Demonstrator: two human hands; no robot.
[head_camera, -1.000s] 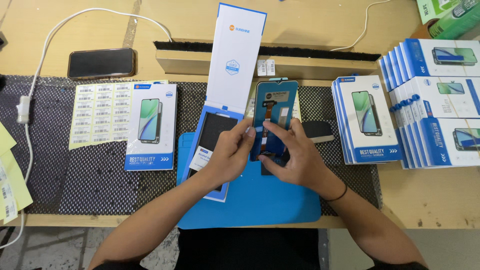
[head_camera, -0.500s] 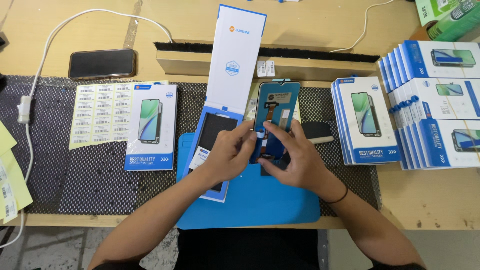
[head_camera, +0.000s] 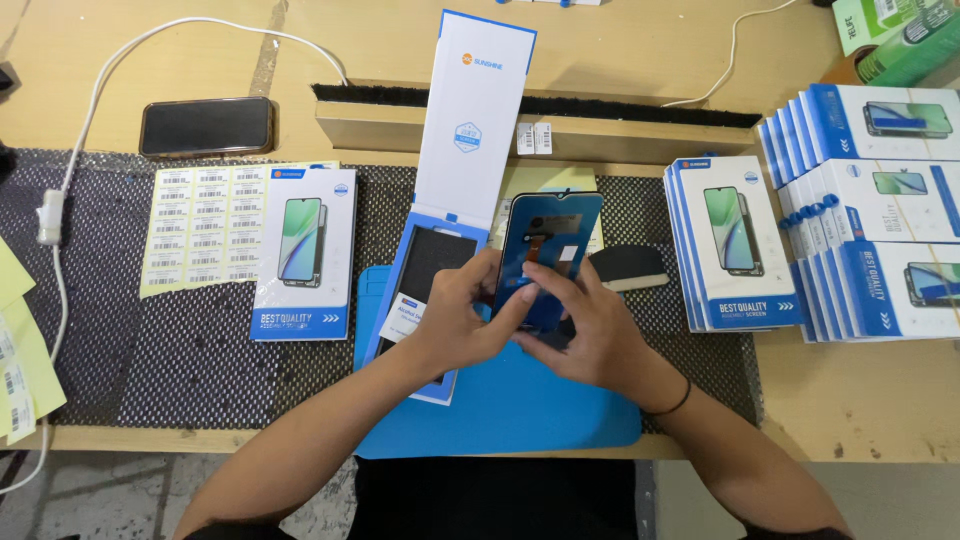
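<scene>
- Your blue work mat (head_camera: 560, 420) reaches the near edge of the wooden table (head_camera: 860, 420); bare mat lies at 6 o'clock of your hands, the roomiest spot close by.
- At 3 o'clock, a stack of white-and-blue screen boxes (head_camera: 735, 245) hems you in, with more boxes (head_camera: 880, 210) fanned behind it.
- At 9 o'clock, the open box tray (head_camera: 425, 270) sits just beside your left hand (head_camera: 460, 320), its tall white lid (head_camera: 475, 120) standing up toward 12 o'clock.
- The phone screen assembly (head_camera: 550, 250) is held above the mat at centre, tilted, its back facing you: dark blue, flat and glossy, with an orange flex strip near the top.
- Your left fingers (head_camera: 515, 300) clasp its lower left edge; your right hand (head_camera: 600, 335) grips the lower right, so both are closed on it.
- Black mesh matting (head_camera: 150, 360) covers the table at 9 o'clock, carrying a single box (head_camera: 305, 250) and a barcode label sheet (head_camera: 195, 225).
- A dark smartphone (head_camera: 207, 125) lies at 10 o'clock.
</scene>
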